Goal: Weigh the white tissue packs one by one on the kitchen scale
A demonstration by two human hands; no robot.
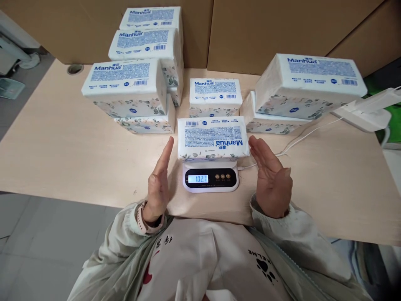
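Sleeves hide both wrists; tissue pack (pixel 213 142) covers scale (pixel 211 179) platform.

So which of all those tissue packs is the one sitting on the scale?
The tissue pack between the left hand and right hand. It alone rests on the white scale, its label upside down; the others sit on the table.

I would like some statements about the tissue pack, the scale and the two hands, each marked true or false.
1. A tissue pack lies on the scale. True.
2. The scale's display is dark. False: it is lit and shows digits.
3. The left hand grips the pack. False: it is open beside the pack.
4. The right hand is open, right of the pack. True.
5. More packs are stacked on the table. True.
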